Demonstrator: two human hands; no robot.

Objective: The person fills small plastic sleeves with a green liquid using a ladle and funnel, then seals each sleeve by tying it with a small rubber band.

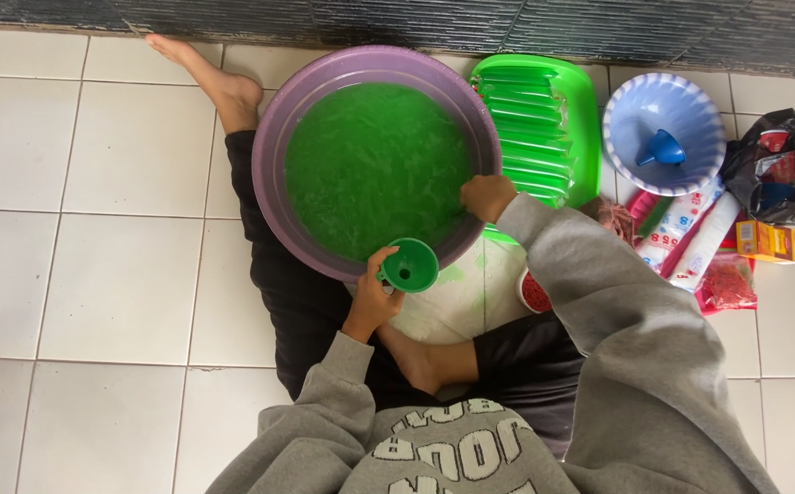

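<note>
While liquid [374,165] shimmers, grip [372,297] holds funnel [410,265].

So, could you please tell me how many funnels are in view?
2: a green funnel held in the left hand by the purple basin's rim, and a blue funnel inside the blue bowl.

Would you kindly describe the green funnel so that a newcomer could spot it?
Start at the big purple basin of green liquid. At its near rim, the left hand holds a small green funnel. The other funnel is blue and sits in a pale bowl.
</note>
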